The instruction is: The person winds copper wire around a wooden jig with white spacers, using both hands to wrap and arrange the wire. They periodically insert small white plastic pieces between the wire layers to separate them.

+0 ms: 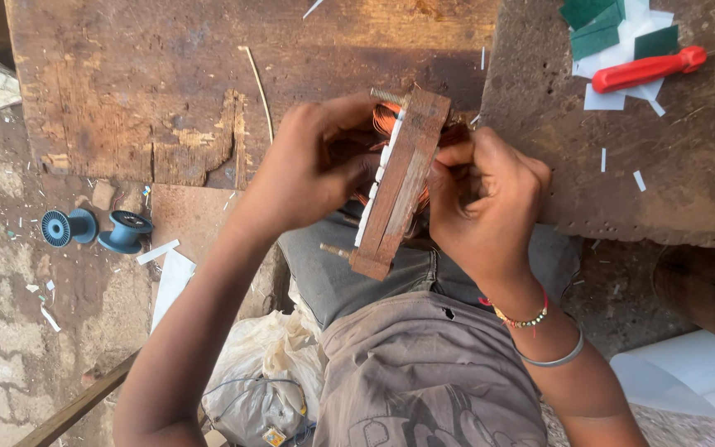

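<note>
A rusty brown stator core (399, 182) with orange copper windings and white insulation slips is held edge-on above my lap, bolts sticking out at its top and bottom. My left hand (312, 161) grips its left side, fingers curled into the windings. On the right side, my right hand (482, 199) pinches the copper wire close to the core. That wrist wears a beaded bracelet and a metal bangle.
A worn wooden bench (167, 91) lies ahead. A red-handled tool (647, 69) rests on green and white paper pieces (614, 33) at the upper right. Two blue empty spools (97, 229) lie on the paved ground at left. Plastic bags (266, 372) sit by my knee.
</note>
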